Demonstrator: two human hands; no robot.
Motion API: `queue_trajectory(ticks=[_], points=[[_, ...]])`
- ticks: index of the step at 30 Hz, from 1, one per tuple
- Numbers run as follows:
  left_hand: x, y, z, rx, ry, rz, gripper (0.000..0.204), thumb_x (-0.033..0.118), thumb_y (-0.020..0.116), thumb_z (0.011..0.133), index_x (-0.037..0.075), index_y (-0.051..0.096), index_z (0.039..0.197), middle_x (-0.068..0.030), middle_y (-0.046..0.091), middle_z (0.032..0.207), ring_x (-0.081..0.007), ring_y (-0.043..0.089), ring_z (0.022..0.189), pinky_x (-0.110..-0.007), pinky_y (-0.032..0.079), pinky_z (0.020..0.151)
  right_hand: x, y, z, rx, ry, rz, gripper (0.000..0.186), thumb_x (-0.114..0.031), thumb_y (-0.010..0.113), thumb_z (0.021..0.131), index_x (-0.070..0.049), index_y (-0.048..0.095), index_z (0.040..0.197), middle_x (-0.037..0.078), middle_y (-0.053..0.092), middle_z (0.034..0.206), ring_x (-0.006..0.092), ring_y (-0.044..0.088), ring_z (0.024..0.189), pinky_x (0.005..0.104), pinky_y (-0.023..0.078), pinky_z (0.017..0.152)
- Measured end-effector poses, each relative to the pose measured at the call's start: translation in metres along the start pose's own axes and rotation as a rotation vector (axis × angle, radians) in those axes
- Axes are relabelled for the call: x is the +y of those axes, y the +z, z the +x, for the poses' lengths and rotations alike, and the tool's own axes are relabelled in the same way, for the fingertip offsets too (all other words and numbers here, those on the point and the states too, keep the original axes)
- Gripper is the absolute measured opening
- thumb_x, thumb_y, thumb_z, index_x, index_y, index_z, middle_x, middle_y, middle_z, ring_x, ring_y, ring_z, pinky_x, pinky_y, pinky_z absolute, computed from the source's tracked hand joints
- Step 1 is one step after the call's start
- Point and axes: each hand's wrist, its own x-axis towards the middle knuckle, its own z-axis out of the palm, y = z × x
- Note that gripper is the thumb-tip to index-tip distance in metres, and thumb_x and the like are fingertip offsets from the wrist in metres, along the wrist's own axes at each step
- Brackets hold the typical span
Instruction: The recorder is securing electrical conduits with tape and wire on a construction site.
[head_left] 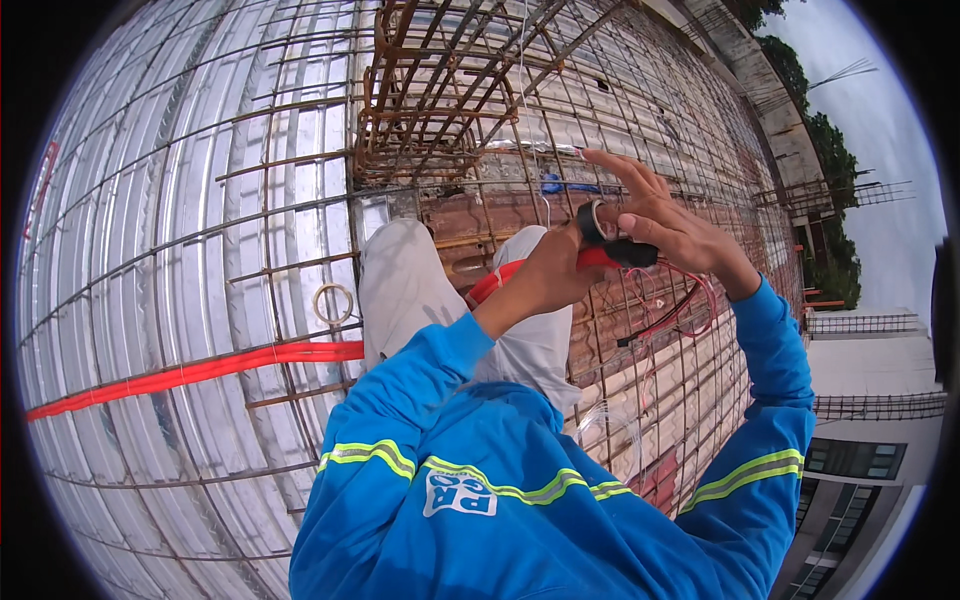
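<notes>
The left hand point(548, 272) is clenched around the red tubing point(598, 258), just in front of the wearer's knees. The right hand point(688, 232) is raised beside it, upper fingers extended and apart, thumb pointing toward the roll of black tape point(590, 223). Whether the right thumb or lower fingers pinch the tape cannot be told; the roll sits between the 2 hands, against the top of the left.

The tubing's near end, just beyond the left fist, bears a black wrapping point(633, 253). Thin red and black wires point(690, 312) hang in loops below the right hand. At the wearer's left, red tubes point(200, 375) run across the ribbed metal decking point(190, 300) and pass out of sight at the leg.

A cream-coloured ring point(317, 300) lies on the decking, near the left knee. A rusty rebar cage point(430, 125) stands ahead of the knees, and a blue item point(568, 187), too small to identify, lies near it. Steel mesh point(700, 110) covers the surface to the right. The wearer has grey trousers point(400, 280) and a blue top point(480, 540) with reflective bands.
</notes>
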Motion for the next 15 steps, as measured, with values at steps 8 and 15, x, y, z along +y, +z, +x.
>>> queue_trajectory(ticks=[8,15], points=[[-0.017,0.007,-0.013,0.127,0.102,-0.329,0.063,0.011,0.074,0.075,0.006,0.041,0.128,-0.0158,0.065,0.101,-0.0246,0.065,0.088,-0.028,0.047,0.075,0.041,0.01,0.025,-0.132,0.1,0.51,0.056,-0.04,0.035,0.091,-0.001,0.045,0.131,0.015,0.032,0.142,0.0294,0.047,0.118,0.0391,0.033,0.103],[-0.009,-0.007,-0.004,0.201,0.228,-0.135,0.058,0.008,0.071,0.077,0.011,0.049,0.131,-0.0156,0.065,0.104,-0.0184,0.064,0.087,-0.028,0.047,0.078,0.029,0.012,-0.033,0.821,0.107,0.291,0.017,-0.006,0.053,0.088,0.004,0.062,0.097,0.014,0.057,0.114,0.0163,0.059,0.096,0.0291,0.048,0.079]])
